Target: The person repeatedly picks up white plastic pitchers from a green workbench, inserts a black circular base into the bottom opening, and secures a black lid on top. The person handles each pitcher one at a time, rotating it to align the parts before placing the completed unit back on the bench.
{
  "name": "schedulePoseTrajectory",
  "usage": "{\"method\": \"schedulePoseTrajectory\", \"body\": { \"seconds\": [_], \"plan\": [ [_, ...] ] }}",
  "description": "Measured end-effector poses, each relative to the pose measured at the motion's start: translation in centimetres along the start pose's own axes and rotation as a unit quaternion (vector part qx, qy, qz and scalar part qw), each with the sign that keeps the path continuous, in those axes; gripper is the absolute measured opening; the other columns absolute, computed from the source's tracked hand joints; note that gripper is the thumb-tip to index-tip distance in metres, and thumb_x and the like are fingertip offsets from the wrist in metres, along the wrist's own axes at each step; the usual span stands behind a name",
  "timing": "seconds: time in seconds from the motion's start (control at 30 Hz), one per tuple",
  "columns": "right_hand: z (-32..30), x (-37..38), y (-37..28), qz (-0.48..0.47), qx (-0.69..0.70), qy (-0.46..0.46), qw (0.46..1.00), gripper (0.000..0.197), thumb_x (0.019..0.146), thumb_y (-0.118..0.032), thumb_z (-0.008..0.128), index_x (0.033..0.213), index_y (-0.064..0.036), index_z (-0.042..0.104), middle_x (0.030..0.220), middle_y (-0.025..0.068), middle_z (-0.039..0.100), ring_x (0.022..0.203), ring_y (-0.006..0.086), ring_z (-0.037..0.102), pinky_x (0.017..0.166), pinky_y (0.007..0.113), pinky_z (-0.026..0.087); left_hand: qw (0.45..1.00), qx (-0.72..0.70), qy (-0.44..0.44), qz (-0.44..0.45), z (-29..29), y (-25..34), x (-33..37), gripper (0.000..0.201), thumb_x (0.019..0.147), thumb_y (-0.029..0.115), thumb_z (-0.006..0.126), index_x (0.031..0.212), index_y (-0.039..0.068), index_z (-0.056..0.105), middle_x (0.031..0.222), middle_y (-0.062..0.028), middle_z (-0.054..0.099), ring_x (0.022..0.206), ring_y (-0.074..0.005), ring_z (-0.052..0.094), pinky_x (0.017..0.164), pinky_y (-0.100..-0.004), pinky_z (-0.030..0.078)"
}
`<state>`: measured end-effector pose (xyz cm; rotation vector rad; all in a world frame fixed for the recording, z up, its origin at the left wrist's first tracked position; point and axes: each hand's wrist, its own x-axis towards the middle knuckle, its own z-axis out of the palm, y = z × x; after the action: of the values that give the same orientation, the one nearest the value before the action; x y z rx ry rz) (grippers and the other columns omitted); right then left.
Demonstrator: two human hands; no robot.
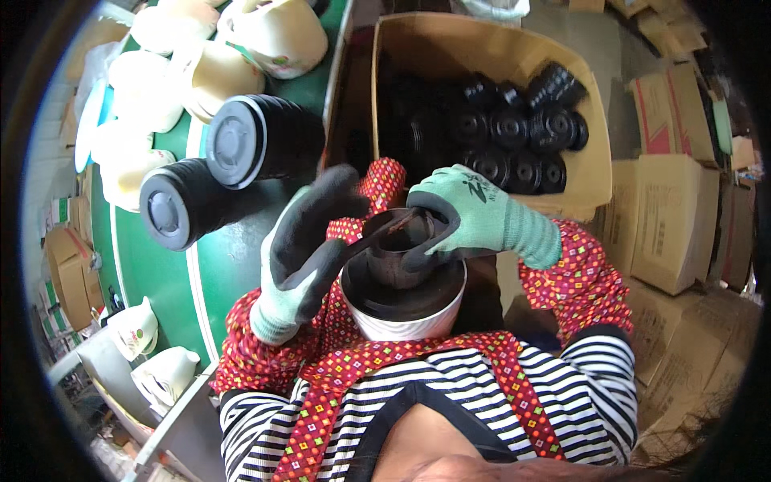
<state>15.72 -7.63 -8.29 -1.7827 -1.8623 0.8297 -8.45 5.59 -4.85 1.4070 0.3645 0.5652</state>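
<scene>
My right hand (462, 213), in a green glove with dark palm coating, is closed on the rim of a dark hollow cup-shaped part (397, 269). This part is held above a white ridged bowl (409, 328) with a dark inside, close to my body. A thin dark strip (373, 238) slants from the cup's rim toward my left thumb; whether they touch, I cannot tell. My left hand (301, 249), in a matching glove, is beside the cup with fingers and thumb spread, its fingertips slightly blurred.
Stacks of black round parts (261, 140) lie on the green table (157, 273) to the left. Several cream pitcher-like vessels (273, 36) stand farther back. Ahead, a large open cardboard box (594, 120) holds several black parts. Closed cartons (671, 221) are at the right.
</scene>
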Motion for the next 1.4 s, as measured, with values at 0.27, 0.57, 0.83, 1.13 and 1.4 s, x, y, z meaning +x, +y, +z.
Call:
{"method": "schedulePoseTrajectory", "body": {
  "seconds": [0.27,0.57,0.83,1.13,1.4],
  "plan": [
    [0.7,1.9,-8.4,-0.080,-0.174,0.187,0.963,0.078,0.075,-0.071,0.079,0.123,-0.0098,0.072,0.118,0.0125,0.067,0.111,0.0342,0.059,0.103,0.050,0.041,0.962,0.057,0.072,-0.259,-7.2,2.4,-6.4,0.040,0.108,0.036,0.062,0.095,-0.001,0.072,0.078,-0.0035,0.068,0.065,-0.0111,0.060,0.059,-0.0262,0.044],
    [5.8,-4.8,-3.6,-0.097,0.059,0.118,0.987,0.081,0.072,-0.032,0.095,0.140,-0.0021,0.062,0.140,0.0208,0.060,0.132,0.0385,0.058,0.112,0.048,0.047,0.904,0.318,0.236,-0.161,-17.6,-17.6,-18.7,0.033,0.106,0.031,0.057,0.092,0.003,0.069,0.077,-0.0144,0.069,0.070,-0.0297,0.069,0.065,-0.0400,0.052],
    [10.2,-1.8,0.2,0.001,0.232,0.392,0.890,0.025,0.091,-0.019,0.084,0.099,0.0003,0.071,0.100,0.0070,0.069,0.092,0.0177,0.067,0.078,0.034,0.054,0.789,0.518,0.291,-0.157,-20.6,-19.7,-19.1,0.036,0.094,0.032,0.075,0.120,0.008,0.070,0.114,-0.0201,0.071,0.107,-0.0409,0.068,0.092,-0.0478,0.055],
    [13.1,3.0,5.3,0.056,0.833,0.072,0.546,0.068,0.107,-0.056,0.052,0.149,-0.0027,0.054,0.145,0.0190,0.062,0.132,0.0338,0.060,0.116,0.050,0.046,0.979,0.200,0.031,0.036,-6.0,-4.4,-16.0,0.090,0.078,0.022,0.094,0.153,0.004,0.047,0.160,-0.0210,0.043,0.147,-0.0335,0.047,0.117,-0.0469,0.044],
    [19.8,11.5,1.7,-0.013,0.744,-0.064,0.665,0.050,0.113,-0.038,0.046,0.148,-0.0026,0.051,0.143,0.0146,0.063,0.129,0.0270,0.063,0.111,0.044,0.053,0.967,0.225,0.122,-0.017,-7.3,-1.1,-20.2,0.037,0.094,0.013,0.079,0.125,-0.001,0.065,0.139,-0.0215,0.062,0.114,-0.0272,0.067,0.095,-0.0374,0.053]
  ]
}}
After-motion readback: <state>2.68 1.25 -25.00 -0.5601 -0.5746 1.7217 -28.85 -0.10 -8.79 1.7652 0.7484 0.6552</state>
